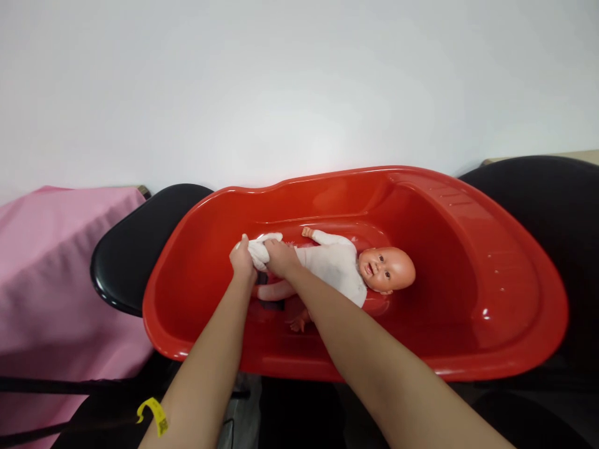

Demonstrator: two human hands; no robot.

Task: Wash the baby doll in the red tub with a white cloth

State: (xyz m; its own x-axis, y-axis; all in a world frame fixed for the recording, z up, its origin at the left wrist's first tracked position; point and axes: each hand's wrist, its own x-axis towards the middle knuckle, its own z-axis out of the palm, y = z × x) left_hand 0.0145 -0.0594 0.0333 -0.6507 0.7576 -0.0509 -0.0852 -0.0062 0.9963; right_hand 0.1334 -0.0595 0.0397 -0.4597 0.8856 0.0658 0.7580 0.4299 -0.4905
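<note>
A baby doll (334, 268) in a white top lies on its back in a red baby bathtub (468, 249), its head towards the right. Over the doll's legs, my left hand (243, 257) and my right hand (279, 257) both grip a white cloth (259, 252), bunched between them. The fingers of both hands are closed round it. My right hand and forearm hide part of the doll's lower body. One doll leg shows below my hands, and a dark patch lies under it on the tub floor.
Black rounded seats stand at the left (135, 249) and right (538, 193) of the tub. Pink cloth (56, 280) drapes over something at the far left. A pale wall (299, 87) rises behind. On my left forearm is a yellow band (153, 415).
</note>
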